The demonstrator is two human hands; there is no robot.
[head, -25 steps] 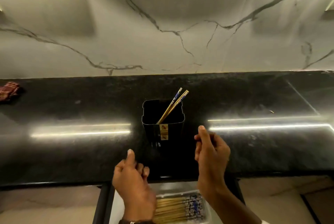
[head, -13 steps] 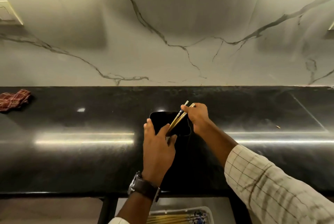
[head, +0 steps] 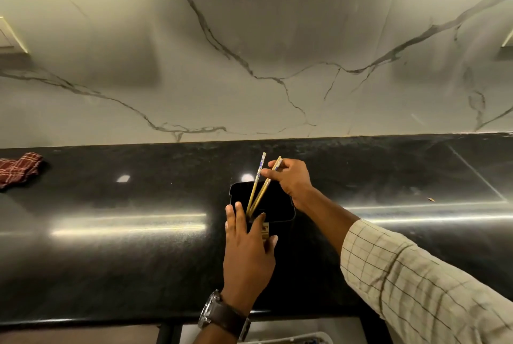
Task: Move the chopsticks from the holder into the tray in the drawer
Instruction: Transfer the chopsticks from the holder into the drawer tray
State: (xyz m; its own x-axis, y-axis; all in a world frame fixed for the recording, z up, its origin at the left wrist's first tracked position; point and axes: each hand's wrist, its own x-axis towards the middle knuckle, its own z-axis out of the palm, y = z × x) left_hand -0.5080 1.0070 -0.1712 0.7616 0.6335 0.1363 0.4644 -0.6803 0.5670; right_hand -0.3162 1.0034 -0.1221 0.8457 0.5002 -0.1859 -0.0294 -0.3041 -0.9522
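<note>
Extraction step. Our right hand (head: 293, 180) pinches the chopsticks (head: 259, 188) near their patterned tops, tips still inside the black holder (head: 277, 205) on the counter (head: 111, 246). Our left hand (head: 247, 249) wraps the holder's front, steadying it. Next: lift clear, then lower toward the drawer tray (head: 299, 339), barely visible at the bottom edge.

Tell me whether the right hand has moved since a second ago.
Yes. The right hand went from the counter's near edge forward past the black holder, and now pinches the chopsticks above its far rim.

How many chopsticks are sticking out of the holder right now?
3 chopsticks, all leaning in the holder: one free at left, two pinched near their tops by the right hand.
</note>
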